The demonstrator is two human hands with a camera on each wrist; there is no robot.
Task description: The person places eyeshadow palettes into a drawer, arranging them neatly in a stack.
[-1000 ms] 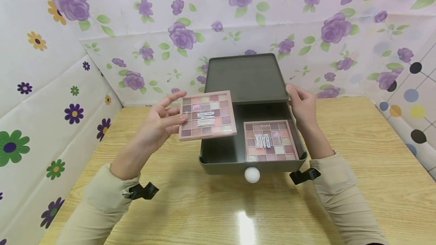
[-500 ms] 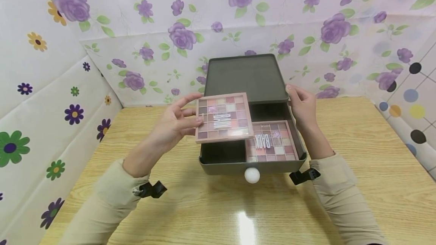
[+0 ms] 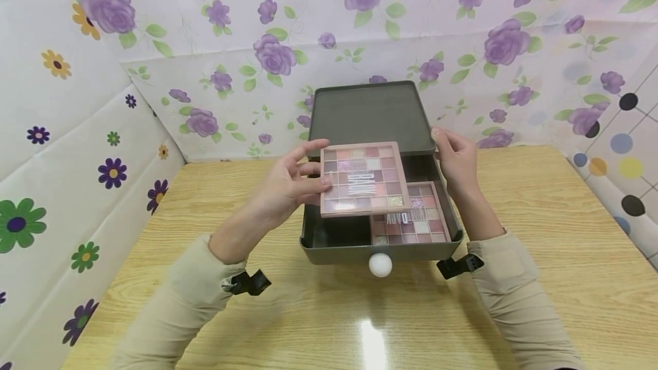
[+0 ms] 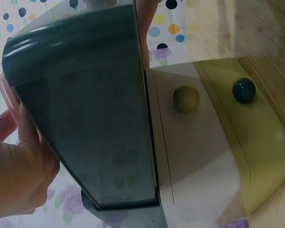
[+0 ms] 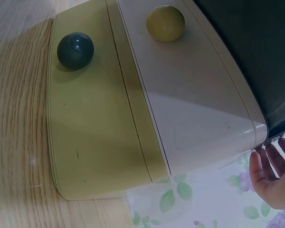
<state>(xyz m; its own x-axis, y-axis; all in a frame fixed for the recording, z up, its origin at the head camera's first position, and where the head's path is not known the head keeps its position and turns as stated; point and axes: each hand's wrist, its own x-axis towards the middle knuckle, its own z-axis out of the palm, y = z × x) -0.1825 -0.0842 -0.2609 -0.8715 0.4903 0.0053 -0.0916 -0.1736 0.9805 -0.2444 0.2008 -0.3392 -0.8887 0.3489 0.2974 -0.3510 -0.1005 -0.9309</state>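
Note:
In the head view my left hand holds an eyeshadow palette by its left side, thumb on the clear lid. The palette is above the pulled-out dark green drawer, overlapping a second, similar palette that lies in the drawer's right half. The left wrist view shows my fingers beside the drawer, with a sliver of the palette's pink edge. My right hand touches the right side of the drawer unit, thumb at its top corner; in the right wrist view its fingertips meet the side.
A white knob sticks out from the drawer front. Below are a white drawer with a yellow knob and a yellow-green drawer with a dark knob. The wooden table meets flower-patterned sheets behind and at left.
My left hand has carried its palette rightward, from the drawer's left edge to over its middle, so it covers part of the second palette. The right hand and drawer unit stay put.

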